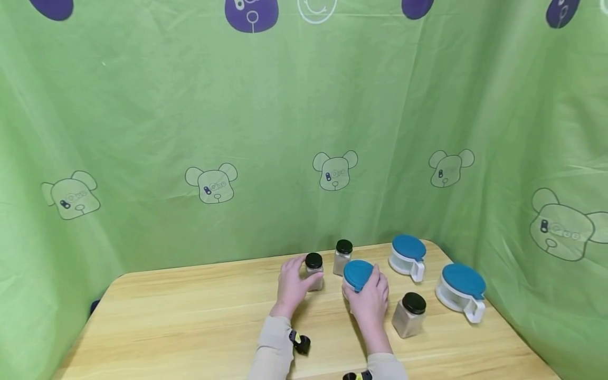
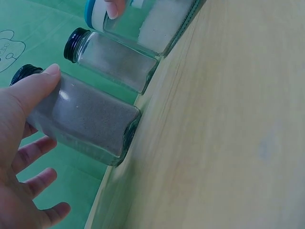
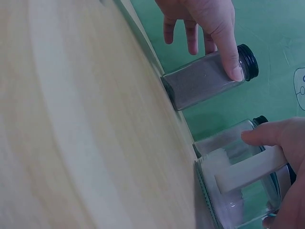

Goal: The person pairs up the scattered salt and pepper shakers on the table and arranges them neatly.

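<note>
My left hand (image 1: 291, 285) pinches a square glass spice jar (image 2: 86, 112) with a black lid, its thumb on one side just below the lid. Grey-brown powder fills most of this upright jar, whose base is at the tabletop. To the right, my right hand (image 1: 370, 298) grips a clear seasoning jar (image 3: 233, 191) with a blue lid (image 1: 357, 273) and a white handle (image 3: 252, 171). White granules lie inside it. Between and behind the two held jars stands another black-lidded spice jar (image 1: 342, 259), overlapped by the seasoning jar in the right wrist view.
A third black-lidded spice jar (image 1: 408, 316) stands right of my right hand. Two more blue-lidded seasoning jars, one at the back (image 1: 407, 253) and one farther right (image 1: 459, 287), have white handles. A green curtain (image 1: 266, 126) hangs behind the wooden table (image 1: 190, 316).
</note>
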Demonstrator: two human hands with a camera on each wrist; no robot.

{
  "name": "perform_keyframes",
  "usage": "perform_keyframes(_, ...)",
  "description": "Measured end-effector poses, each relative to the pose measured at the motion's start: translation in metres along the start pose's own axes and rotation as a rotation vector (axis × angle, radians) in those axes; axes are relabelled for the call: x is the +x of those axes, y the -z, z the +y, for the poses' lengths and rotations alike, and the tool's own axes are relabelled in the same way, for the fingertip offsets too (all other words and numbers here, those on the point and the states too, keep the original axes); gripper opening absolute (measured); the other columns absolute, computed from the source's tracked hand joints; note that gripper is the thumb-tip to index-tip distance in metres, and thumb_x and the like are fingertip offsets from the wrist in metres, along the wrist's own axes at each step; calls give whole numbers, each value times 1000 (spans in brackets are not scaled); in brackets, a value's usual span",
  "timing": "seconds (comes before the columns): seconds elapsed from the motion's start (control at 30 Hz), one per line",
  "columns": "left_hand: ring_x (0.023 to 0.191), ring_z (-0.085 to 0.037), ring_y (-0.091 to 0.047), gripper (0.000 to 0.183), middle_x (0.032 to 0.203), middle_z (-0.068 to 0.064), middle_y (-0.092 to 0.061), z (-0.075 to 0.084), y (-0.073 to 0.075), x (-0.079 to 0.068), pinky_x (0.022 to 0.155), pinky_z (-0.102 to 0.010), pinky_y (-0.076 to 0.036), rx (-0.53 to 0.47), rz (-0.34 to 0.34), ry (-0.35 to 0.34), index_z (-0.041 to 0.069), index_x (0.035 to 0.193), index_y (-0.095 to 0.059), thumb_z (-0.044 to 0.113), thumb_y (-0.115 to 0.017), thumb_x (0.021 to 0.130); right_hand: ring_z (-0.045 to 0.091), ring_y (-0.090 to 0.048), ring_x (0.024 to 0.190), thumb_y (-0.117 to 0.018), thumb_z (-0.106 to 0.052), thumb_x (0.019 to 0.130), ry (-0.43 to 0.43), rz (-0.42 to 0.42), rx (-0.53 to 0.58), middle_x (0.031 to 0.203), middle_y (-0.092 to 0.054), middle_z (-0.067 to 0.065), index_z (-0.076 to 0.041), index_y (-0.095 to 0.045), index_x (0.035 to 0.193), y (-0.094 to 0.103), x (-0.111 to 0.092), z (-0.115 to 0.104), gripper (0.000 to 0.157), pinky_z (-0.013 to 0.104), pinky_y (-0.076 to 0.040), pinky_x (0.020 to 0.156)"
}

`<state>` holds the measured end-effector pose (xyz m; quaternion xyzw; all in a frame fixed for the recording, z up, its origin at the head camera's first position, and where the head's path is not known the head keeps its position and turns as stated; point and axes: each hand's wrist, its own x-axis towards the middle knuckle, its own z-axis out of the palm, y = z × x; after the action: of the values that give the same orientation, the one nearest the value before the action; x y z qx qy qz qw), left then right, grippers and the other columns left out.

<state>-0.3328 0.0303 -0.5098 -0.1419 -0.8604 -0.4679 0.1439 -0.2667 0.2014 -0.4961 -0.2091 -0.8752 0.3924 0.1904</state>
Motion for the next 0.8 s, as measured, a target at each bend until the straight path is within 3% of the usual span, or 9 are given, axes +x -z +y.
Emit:
perform_keyframes(0.5,133,-38,-44,71,139,-18,-54,1,1,0,110,-59,-34,-13,-2,19,5,133,-56,45,-77,78,51,-29,135,-78,-27,79,-10,3,19,150,-24,32,-1,-15,153,1,1,1,101,70,-28,106)
perform_keyframes(0.8,130,-35,-46,68,135,-12,-57,6,4,-1,108,-55,-38,-17,27,42,8,130,-61,44,-80,76,52,-32,133,-79,-27,78,-10,30,26,149,-26,32,-1,-17,153,-2,1,1,100,70,-29,106)
